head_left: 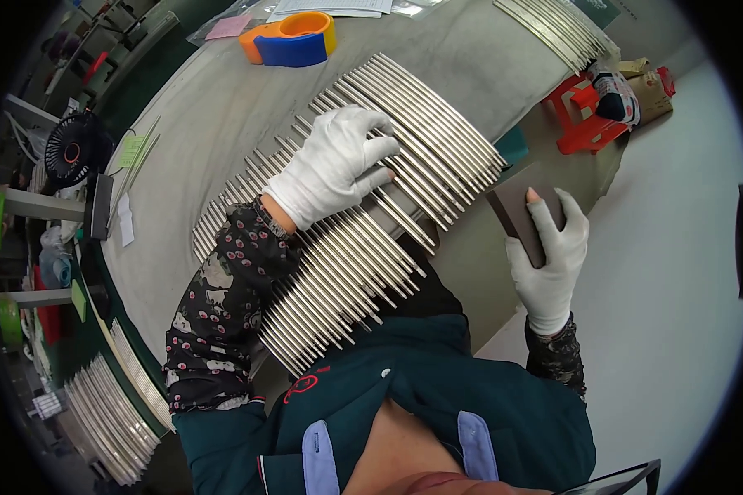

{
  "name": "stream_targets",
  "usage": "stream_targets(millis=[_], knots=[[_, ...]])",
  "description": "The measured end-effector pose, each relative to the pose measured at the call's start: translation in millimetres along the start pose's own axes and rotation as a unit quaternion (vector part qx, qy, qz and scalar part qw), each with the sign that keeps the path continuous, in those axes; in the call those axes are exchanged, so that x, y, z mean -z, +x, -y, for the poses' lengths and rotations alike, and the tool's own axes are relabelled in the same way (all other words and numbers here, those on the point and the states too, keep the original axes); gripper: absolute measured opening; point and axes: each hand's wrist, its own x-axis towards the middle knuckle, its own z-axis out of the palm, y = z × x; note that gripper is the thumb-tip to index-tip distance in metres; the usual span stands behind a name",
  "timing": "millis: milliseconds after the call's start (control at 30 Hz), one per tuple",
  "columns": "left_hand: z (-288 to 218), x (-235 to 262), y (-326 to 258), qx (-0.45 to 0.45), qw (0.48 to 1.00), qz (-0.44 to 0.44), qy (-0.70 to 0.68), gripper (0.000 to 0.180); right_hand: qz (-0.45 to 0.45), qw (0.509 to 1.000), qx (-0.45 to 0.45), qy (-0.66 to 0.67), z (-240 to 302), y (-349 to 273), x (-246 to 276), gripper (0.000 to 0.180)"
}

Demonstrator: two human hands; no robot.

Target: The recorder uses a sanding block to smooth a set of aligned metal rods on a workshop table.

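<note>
Rows of slim, shiny metal rods (347, 272) lie side by side across the table, some jutting past its near edge. My left hand (334, 161), in a white glove with a bare fingertip showing, rests over the rods with its fingers apart. Its fingertips touch rods beside a gap between the nearer group and the farther group of rods (425, 124). Off to the right, beyond the rod ends, my gloved right hand (553, 264) grips a dark brown, flat-sided block (520, 210). The block is apart from the rods, and its underside is hidden.
An orange and blue tape dispenser (293, 41) and papers (330, 7) sit at the far side. More rods (553, 33) lie at the far right above a red stool (582, 115) bearing bags. A black fan (76, 148) stands left; further rods (111, 417) are at lower left.
</note>
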Motion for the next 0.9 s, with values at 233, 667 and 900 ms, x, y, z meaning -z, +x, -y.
stream_targets(millis=[233,667,900], knots=[[-2,-12,3,-0.041,0.998,0.036,-0.027,0.018,0.007,1.000,-0.019,0.009,-5,-10,-1,0.061],[8,-17,25,-0.051,0.996,0.066,-0.007,0.017,0.011,1.000,-0.014,0.014,-4,-14,1,0.061],[2,-23,15,-0.029,0.990,0.044,-0.131,0.017,0.003,1.000,-0.003,0.004,-1,-5,0,0.059]])
